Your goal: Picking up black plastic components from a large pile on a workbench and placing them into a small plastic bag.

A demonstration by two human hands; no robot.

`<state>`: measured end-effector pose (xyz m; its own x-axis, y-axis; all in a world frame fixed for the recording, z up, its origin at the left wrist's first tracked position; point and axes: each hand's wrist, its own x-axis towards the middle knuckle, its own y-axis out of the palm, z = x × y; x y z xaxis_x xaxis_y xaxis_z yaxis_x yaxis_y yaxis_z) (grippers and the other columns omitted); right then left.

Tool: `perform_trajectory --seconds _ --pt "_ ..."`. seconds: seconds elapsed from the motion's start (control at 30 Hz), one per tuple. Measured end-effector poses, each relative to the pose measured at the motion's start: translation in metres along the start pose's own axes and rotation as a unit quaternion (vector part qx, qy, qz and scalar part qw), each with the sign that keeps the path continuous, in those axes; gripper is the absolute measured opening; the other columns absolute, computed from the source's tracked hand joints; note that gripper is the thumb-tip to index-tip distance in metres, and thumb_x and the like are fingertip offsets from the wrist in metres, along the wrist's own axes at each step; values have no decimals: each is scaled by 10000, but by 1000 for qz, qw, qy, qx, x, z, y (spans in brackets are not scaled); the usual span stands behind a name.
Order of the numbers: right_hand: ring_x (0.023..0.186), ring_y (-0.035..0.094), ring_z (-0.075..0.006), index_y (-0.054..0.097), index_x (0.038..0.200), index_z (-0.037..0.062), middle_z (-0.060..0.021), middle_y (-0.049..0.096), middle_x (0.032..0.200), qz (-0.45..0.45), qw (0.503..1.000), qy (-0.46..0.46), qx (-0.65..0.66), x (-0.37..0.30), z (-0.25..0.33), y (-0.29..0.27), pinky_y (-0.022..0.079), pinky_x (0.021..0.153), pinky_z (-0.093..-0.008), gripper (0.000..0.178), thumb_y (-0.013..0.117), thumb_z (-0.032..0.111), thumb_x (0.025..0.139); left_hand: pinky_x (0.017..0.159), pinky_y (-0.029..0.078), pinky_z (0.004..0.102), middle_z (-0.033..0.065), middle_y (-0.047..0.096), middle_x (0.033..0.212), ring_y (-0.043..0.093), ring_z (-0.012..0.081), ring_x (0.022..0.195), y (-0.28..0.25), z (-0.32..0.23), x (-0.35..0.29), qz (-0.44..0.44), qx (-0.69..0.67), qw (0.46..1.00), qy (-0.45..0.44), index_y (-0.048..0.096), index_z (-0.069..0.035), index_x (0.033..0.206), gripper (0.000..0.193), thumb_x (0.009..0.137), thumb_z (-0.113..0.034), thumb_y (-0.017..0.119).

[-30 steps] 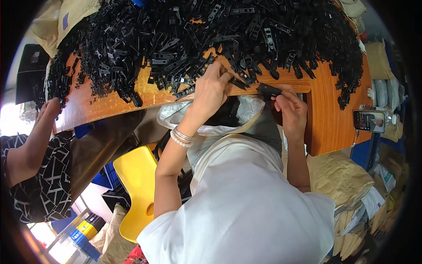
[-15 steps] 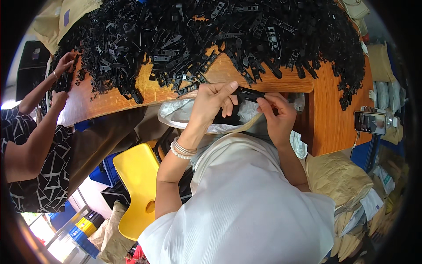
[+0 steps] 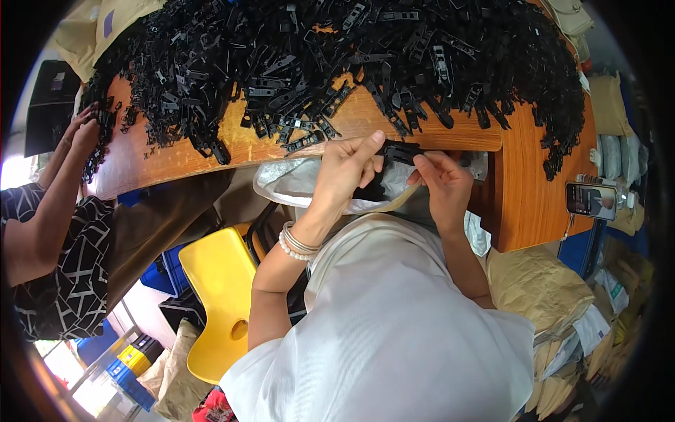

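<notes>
Between my two hands is a black plastic clip [image 3: 402, 152], long and narrow, held level above the table's front edge. My left hand [image 3: 346, 166] is closed round its left end, the thumb stretched along the top. The thumb and fingertips of my right hand [image 3: 448, 184] pinch its right end. Just below hangs an open white sack [image 3: 275, 184] with dark pieces inside, partly hidden by my hands. Beyond my hands a big heap of similar black clips [image 3: 281, 77] covers much of the wooden table [image 3: 176, 163]; a few lie loose near the edge.
At the left, another person's hands [image 3: 84, 130] touch black pieces on the table. A yellow chair [image 3: 218, 281] stands at my left. On the right are a phone [image 3: 590, 200] with a lit screen and brown paper sacks [image 3: 538, 285].
My hands stay nearly in place on the clip, which has turned slightly. The other person's hands have drawn together and moved a little down and left.
</notes>
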<state>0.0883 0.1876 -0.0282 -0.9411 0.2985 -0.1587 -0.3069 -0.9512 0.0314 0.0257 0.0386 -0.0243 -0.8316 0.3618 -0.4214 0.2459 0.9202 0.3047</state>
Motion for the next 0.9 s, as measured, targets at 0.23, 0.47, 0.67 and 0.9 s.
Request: perform_trajectory --seconds 0.23,0.47,0.67,0.9 --pt "607 553 -102 573 810 -77 -61 552 753 1 990 -122 -72 -4 -6 1 445 576 -200 65 601 -33 772 414 274 193 -7 488 540 391 43 457 8 -3 -7 83 -3 996 -15 571 -8 676 238 814 -196 618" --pt "694 521 -102 583 908 -57 -54 520 867 44 996 -40 70 1 2 4 412 622 -194 169 626 1 755 436 274 185 -57 480 565 380 17 504 10 -4 -14 60 61 993 77 584 -11 704 131 785 -101 634" --pt "691 524 -108 574 995 -62 -77 539 894 84 992 -69 71 2 4 6 409 601 -210 225 598 33 792 434 288 194 -43 483 545 399 26 494 4 -9 -9 98 79 990 66 588 -8 705 156 800 -128 620" --pt "646 546 -117 556 1033 -48 -82 591 766 3 993 11 118 10 -9 -10 383 508 -200 236 552 86 839 680 460 298 128 588 801 584 239 740 -26 -69 55 98 448 737 497 602 27 854 116 791 -54 549"
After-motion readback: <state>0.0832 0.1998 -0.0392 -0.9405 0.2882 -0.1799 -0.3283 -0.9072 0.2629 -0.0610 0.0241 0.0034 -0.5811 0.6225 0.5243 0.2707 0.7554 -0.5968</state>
